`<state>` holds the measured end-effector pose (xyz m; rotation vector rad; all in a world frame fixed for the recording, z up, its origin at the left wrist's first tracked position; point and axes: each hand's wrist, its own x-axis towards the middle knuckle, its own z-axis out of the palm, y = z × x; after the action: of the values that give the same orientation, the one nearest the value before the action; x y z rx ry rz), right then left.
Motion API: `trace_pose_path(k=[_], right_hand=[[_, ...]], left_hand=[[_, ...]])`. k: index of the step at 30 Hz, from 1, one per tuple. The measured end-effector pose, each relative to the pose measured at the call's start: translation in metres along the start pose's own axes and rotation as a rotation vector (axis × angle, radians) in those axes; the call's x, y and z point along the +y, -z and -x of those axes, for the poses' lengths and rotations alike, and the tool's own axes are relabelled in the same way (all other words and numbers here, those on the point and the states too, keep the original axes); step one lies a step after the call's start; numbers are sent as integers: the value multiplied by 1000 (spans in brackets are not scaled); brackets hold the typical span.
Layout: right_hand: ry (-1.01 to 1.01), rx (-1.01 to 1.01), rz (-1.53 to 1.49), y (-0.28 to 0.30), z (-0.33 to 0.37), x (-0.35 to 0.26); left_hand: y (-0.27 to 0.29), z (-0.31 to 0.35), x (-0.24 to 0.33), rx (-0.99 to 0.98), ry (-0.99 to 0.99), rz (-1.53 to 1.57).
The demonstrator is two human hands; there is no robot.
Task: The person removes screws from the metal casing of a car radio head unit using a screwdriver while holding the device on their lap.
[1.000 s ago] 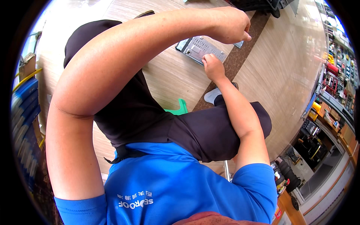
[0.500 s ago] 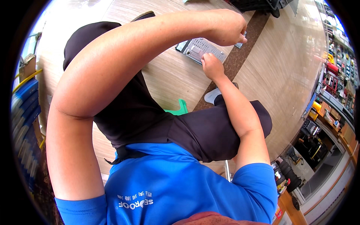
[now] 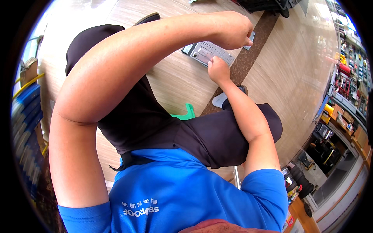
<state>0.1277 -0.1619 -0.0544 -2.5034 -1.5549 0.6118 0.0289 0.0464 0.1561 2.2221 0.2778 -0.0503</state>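
Note:
Stretched across from the left, my left arm ends in my left hand [image 3: 236,30], with its fingers curled closed above the far side of a grey box. Whatever it may hold is hidden. My right hand [image 3: 218,70] is closed in a pinch at the box's near edge. A thin dark line shows just beyond its fingertips, too small to name. The grey box [image 3: 221,52], flat and set with rows of small slots, lies on the floor partly behind my left forearm. A paler rectangular patch shows on its top. A small light blue piece [image 3: 251,39] lies beside my left fingertips.
A green plastic piece [image 3: 188,112] stands by my legs on the tiled floor [image 3: 287,73]. Blue stacked items [image 3: 29,112] line the left side. A black crate [image 3: 268,4] is at the far edge. Crowded shelves [image 3: 345,77] run along the right.
My left hand has shifted slightly left and nearer, uncovering more of the light blue piece. My right hand has moved slightly, and a thin dark line now shows beyond its fingers.

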Motion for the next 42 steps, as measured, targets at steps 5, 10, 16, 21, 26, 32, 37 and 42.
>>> trace_pose_path(k=[5, 10, 16, 21, 26, 32, 37, 42], right_hand=[[-133, -63, -10, 5, -2, -6], [-178, -66, 24, 10, -1, -6], [-204, -77, 1, 19, 2, -8], [-207, -131, -7, 33, -1, -6], [-165, -51, 21, 64, 10, 2], [-39, -159, 7, 94, 36, -6], [-31, -131, 72, 86, 51, -7], [69, 45, -17, 69, 54, 4]], left_hand=[[-1, 2, 1, 2, -2, 8], [-2, 0, 0, -15, -19, -6], [-7, -2, -2, -10, -14, 9], [-12, -7, -12, -12, -31, -9], [-15, -3, -28, -50, -32, -49], [-22, 31, -61, -187, 8, -494], [-43, 50, -77, -531, 174, -523], [-71, 59, -93, -675, 230, -560]])
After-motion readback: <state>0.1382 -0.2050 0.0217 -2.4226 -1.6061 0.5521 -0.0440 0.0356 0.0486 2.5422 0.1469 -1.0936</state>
